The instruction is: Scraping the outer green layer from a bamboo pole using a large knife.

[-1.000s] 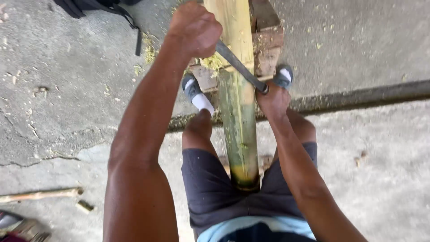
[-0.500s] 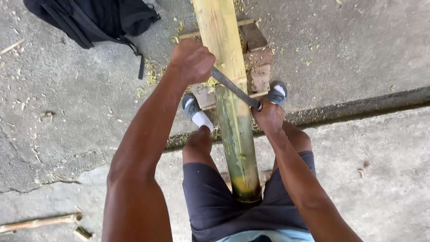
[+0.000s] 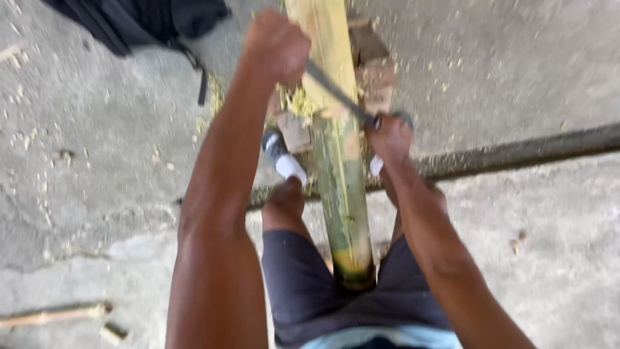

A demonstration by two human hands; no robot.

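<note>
Bamboo pole (image 3: pixel 339 168) is laid lengthwise between the knees, its near end tucked against dark shorts (image 3: pixel 303 291), its far end resting on a wooden block (image 3: pixel 371 64). A dark blade (image 3: pixel 336 94) is drawn slantwise across the pole's top. Left hand (image 3: pixel 276 46) is closed tight around one end of the blade, right hand (image 3: pixel 389 136) is clenched around the other. Pale shavings are scattered over the concrete floor (image 3: pixel 97 161). A black bag (image 3: pixel 142 19) is seen up left, a stick (image 3: pixel 51 315) down left.
</note>
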